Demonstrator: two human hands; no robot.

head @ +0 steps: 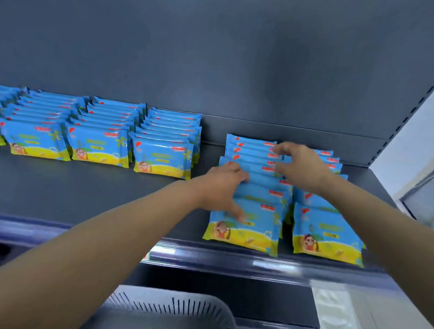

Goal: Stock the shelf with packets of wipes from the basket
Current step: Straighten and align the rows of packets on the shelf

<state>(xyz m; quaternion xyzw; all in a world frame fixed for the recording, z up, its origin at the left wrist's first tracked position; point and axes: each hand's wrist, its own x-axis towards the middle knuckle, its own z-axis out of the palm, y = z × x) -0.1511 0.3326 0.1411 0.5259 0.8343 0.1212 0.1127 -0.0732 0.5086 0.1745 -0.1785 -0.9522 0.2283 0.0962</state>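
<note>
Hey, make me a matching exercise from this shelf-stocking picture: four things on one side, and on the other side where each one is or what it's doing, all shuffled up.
Column one
1. left hand
2. right hand
3. basket
4. front packet of the rightmost row

Column two
A. grey and slotted, below the shelf edge
B. at the shelf front, no hand on it
C. over the rear packets, blurred
D. holds the side of a packet row, thumb on its front

Pairs: 1-D, 2-C, 3-A, 4-B
</note>
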